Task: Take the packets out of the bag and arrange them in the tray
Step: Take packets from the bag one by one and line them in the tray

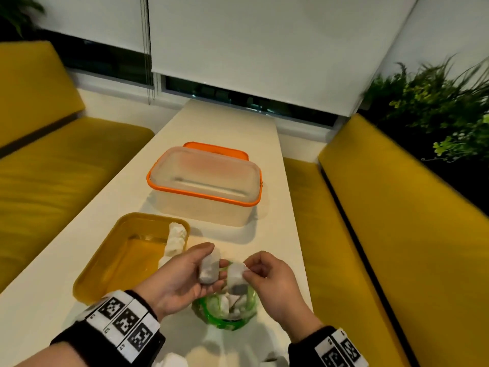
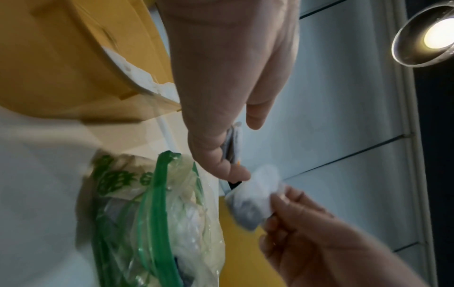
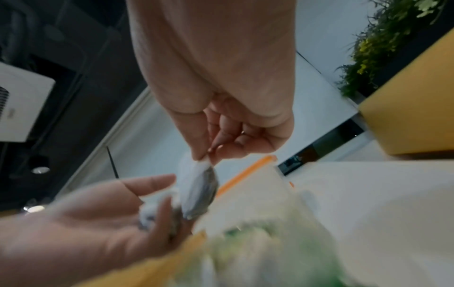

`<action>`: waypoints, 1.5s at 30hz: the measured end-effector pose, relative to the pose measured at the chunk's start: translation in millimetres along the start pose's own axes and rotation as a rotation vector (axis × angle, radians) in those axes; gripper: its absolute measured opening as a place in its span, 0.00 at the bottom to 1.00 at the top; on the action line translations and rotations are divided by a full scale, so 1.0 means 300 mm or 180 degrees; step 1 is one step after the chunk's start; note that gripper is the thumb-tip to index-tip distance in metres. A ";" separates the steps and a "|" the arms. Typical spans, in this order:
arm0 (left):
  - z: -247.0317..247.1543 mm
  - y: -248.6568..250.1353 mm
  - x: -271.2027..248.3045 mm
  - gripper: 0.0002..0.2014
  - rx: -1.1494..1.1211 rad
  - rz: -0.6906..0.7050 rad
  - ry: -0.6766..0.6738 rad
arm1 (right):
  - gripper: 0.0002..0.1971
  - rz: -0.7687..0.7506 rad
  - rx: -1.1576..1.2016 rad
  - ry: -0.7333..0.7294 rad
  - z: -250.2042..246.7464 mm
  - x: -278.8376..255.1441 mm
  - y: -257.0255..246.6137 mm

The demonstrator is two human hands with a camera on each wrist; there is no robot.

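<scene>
- Above the bag's mouth, near our edge of the table (image 1: 238, 128), our two hands meet, each with a packet.
- Our left hand (image 1: 180, 276) lies palm up, fingers and thumb curled loosely around one white packet (image 1: 209, 266) that lies across the fingers, its long axis pointing away from us.
- Our right hand (image 1: 267, 276) pinches a second packet (image 1: 236, 278) by its top corner between thumb and forefinger; it hangs down, long axis nearly upright, just beside the left fingertips.
- The bag (image 1: 227, 311), clear with a green rim, sits open directly under both hands, more packets showing inside.
- The yellow tray (image 1: 111, 260) lies to the left and slightly beyond the hands, so our left hand is the nearer one. A short column of white packets (image 1: 176, 242) already stands along its far right wall; the rest of its floor is bare.
- We judge the coming move turns on that leftward gap: packets go over the tray's near right rim, long axis matched to the row.
- A clear box with an orange rim (image 1: 205, 181) stands farther back.
- Hard to make out: how many packets remain in the bag, how many make up the tray's column, and any print on them; both wrist views are blurred.
</scene>
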State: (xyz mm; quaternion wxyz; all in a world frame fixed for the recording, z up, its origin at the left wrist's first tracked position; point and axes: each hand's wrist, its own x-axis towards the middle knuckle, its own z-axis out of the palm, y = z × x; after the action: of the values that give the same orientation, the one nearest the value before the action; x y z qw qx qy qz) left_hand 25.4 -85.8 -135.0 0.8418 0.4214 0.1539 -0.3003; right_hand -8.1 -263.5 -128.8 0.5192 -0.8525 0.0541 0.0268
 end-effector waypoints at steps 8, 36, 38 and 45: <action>0.041 -0.014 -0.040 0.29 -0.0113 -0.0289 -0.0748 | 0.07 -0.0022 0.0594 0.0024 0.043 0.000 -0.118; -0.037 -0.035 -0.020 0.13 -0.0105 0.0354 0.0138 | 0.10 0.0220 -0.1029 -0.0239 0.106 -0.062 0.077; -0.031 -0.037 -0.012 0.12 -0.0123 0.0296 0.0167 | 0.09 0.0202 -0.0675 -0.0050 0.094 -0.062 0.081; -0.038 -0.063 0.023 0.12 0.0133 0.0440 0.0333 | 0.06 0.0138 -0.0053 0.0082 0.060 -0.067 0.080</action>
State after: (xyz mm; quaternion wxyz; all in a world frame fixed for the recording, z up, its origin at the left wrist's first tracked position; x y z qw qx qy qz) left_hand 18.7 -87.8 -157.0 0.8424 0.4635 0.1619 -0.2222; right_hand -30.7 -257.1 -156.3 0.5107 -0.8557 0.0790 0.0275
